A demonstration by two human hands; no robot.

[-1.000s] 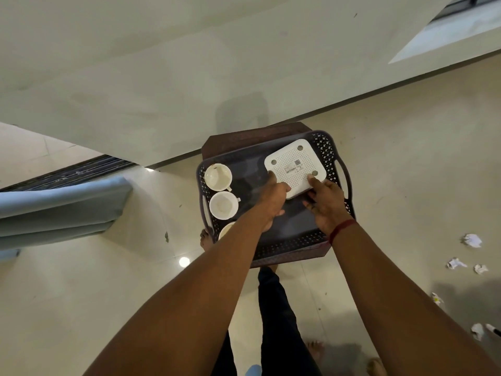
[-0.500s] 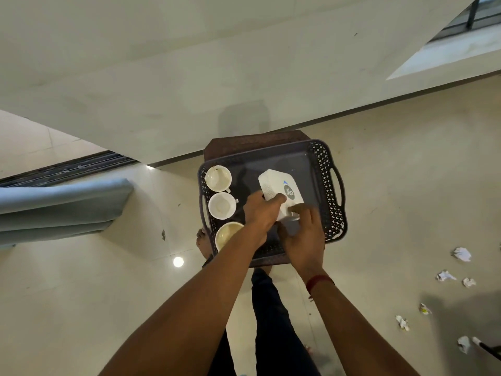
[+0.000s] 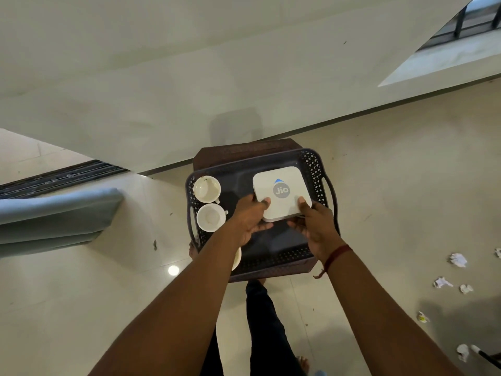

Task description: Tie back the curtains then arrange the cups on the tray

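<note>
White cups (image 3: 211, 217) sit lined along the left wall of the dark perforated tray (image 3: 311, 162), so that arranging looks nearly done, while the left hand (image 3: 248, 221) and right hand (image 3: 315, 229) grip a white Jio box (image 3: 282, 195) by its near edge over the tray's right half.

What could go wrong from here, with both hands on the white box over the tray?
1. The left hand and right hand grip the white box only at its near edge, so it could tip or slip.
2. The left forearm crosses a half-hidden cup at the near rim of the tray. Drawing back might knock it.
3. The box takes up room the cups may need.
</note>
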